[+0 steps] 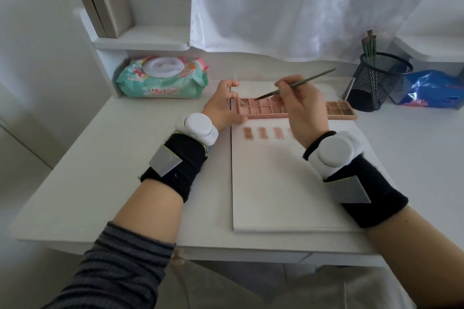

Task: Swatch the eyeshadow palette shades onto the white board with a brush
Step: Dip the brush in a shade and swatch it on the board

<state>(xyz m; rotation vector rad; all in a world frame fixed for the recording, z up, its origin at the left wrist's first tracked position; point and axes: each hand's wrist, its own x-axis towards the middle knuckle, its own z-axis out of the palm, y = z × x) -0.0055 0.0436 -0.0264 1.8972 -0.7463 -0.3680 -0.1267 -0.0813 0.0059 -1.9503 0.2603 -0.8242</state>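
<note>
**Already four swatches down, many pans to go**

Beside the palette (pixel 296 108), the right hand (pixel 298 105) pinches the brush (pixel 296 84), its tip dipping into an upper-left pan. The left hand (pixel 221 105) grips the palette's left end. Four swatches (pixel 262 132) mark the white board (pixel 276 183) just below the palette; most shades remain.

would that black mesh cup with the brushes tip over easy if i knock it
Probably fairly easily: the mesh cup looks light and mostly empty. Its brushes lean to one side and stick up above the rim, which likely raises the weight. It stands on the desk, apparently unsupported.
</note>
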